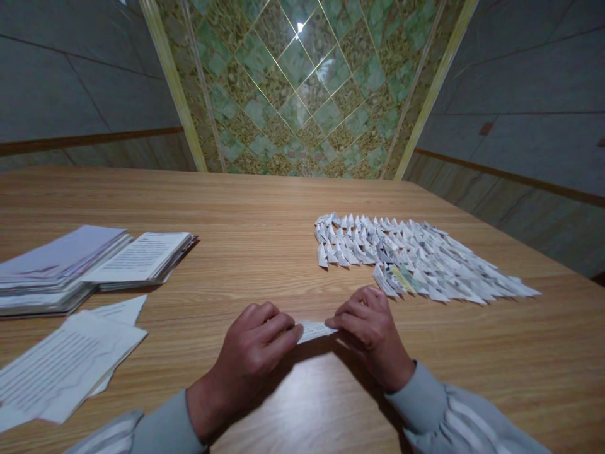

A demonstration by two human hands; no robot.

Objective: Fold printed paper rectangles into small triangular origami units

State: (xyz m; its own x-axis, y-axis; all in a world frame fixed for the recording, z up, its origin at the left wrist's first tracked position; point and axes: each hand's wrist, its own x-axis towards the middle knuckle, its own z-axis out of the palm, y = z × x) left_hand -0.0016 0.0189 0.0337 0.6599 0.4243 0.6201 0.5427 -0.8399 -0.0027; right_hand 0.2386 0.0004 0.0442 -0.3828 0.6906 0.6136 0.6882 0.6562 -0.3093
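Observation:
Between my two hands is a small folded piece of paper (314,330) with printed lines on it, held just above the wooden table. My left hand (259,340) pinches its left end between thumb and fingers. At the other end my right hand (366,328) grips it the same way, fingers curled. Both ends of the paper are covered by my fingertips. Beyond my right hand stand rows of small folded paper boats (416,258), mostly white, with a yellow and green one near the front.
On the left lie a thick stack of papers (61,258), a smaller printed pad (142,255) against it, and loose lined sheets (70,362) nearer me. The wooden table (246,208) reaches toward a green tiled wall (302,94); grey walls flank both sides.

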